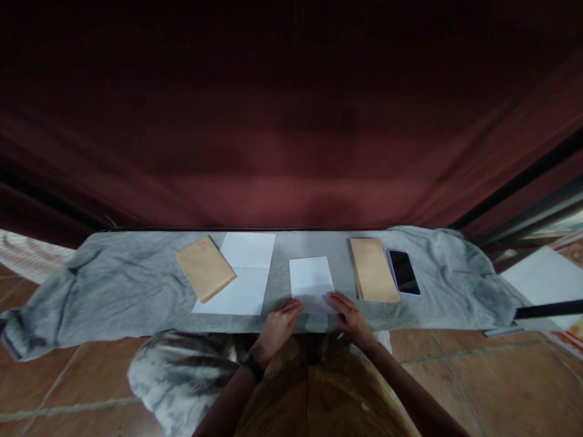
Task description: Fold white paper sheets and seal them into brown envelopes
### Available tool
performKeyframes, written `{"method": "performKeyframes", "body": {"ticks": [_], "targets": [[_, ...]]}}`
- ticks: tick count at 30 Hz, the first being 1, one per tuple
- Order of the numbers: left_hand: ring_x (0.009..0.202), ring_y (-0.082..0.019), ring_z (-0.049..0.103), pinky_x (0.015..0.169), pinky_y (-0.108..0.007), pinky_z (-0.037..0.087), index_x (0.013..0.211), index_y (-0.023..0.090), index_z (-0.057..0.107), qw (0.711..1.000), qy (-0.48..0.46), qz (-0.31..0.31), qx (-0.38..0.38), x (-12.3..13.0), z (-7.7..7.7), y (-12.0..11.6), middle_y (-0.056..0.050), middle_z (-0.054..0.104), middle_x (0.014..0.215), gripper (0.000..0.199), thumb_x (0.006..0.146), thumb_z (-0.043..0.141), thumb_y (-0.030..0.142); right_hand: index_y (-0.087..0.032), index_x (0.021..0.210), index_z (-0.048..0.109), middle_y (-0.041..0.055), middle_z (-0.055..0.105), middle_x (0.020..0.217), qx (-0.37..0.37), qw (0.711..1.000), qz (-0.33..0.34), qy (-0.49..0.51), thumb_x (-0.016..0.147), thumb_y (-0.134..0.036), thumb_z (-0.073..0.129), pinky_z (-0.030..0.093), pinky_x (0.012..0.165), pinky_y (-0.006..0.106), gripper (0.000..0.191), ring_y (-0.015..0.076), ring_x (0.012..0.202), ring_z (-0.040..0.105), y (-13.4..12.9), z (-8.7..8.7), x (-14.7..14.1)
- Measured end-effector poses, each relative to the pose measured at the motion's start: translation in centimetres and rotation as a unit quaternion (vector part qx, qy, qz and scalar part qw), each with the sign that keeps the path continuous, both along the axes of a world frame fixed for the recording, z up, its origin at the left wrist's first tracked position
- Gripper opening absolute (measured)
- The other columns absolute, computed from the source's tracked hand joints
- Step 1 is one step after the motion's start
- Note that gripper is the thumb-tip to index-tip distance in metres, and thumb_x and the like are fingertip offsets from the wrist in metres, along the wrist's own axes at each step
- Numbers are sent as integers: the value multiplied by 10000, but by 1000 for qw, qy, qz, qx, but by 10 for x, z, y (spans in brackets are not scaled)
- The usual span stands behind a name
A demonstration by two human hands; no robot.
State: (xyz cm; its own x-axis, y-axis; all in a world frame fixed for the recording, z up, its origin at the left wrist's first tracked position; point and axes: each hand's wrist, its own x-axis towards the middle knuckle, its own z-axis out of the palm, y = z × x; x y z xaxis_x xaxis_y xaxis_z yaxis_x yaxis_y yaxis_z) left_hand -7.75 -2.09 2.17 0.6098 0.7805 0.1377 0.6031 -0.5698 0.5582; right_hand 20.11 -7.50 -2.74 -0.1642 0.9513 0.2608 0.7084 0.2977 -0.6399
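Observation:
A small white sheet of paper (pixel 311 276), perhaps folded, lies in front of me on the grey cloth. My left hand (pixel 281 318) is closed on its lower left corner, fingers together at the edge. At the lower right corner my right hand (pixel 350 317) grips the same sheet, thumb tucked below and partly hidden. To the left, a larger white sheet (pixel 248 279) with a crease across its middle lies flat. A stack of brown envelopes (pixel 200 267) rests on its left part. Another stack of brown envelopes (pixel 374 270) lies right of my right hand.
A phone (pixel 404 272) with a dark screen lies beside the right-hand envelopes. The grey cloth (pixel 132 279) covers the narrow surface and is rumpled at both ends. A dark red wall or panel (pixel 291 152) rises directly behind. Tiled floor (pixel 446 364) shows below.

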Motion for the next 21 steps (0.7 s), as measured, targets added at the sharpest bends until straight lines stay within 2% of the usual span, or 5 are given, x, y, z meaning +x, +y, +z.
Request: {"method": "performKeyframes", "body": {"ticks": [4, 7, 13, 18, 21], "targets": [[1043, -165, 714, 952, -311, 579, 1136, 249, 707, 993, -96, 39, -59, -8, 0, -5, -21, 761, 1125, 267, 1000, 479, 222, -244, 1342, 638, 101, 668, 1321, -21, 996, -51, 75, 830, -77, 505, 501, 1089, 482, 554, 259, 1258, 609, 1, -7, 5], [1050, -172, 711, 971, -327, 578, 1146, 252, 706, 989, -103, 67, -84, -9, -1, -6, -17, 756, 1136, 264, 962, 525, 196, -247, 1226, 709, 93, 697, 1271, -16, 996, -52, 73, 773, -38, 512, 514, 1061, 478, 536, 266, 1206, 636, 5, -9, 3], [1246, -193, 609, 1110, -423, 499, 1320, 261, 619, 991, -66, 108, -51, 0, -9, 12, -37, 672, 1320, 595, 801, 527, -16, -246, 1136, 733, 76, 737, 1174, 1, 996, -89, 18, 755, -25, 505, 531, 998, 460, 497, 269, 1111, 668, 11, -10, -5], [1139, -220, 639, 1041, -425, 530, 1095, 230, 725, 992, -47, 106, -52, 8, -10, 28, -53, 726, 1140, 460, 771, 561, -51, -216, 1218, 690, 88, 725, 1155, 2, 994, -108, 4, 768, -70, 509, 525, 977, 445, 506, 279, 1098, 653, 16, -6, -9], [1082, -216, 643, 1001, -395, 533, 992, 216, 735, 991, -40, 122, -48, 12, -9, 31, -51, 731, 1057, 319, 818, 580, 0, -222, 1175, 692, 90, 724, 1101, 13, 990, -142, -5, 871, -143, 487, 528, 945, 442, 375, 275, 1053, 649, 22, -4, -15]]}}
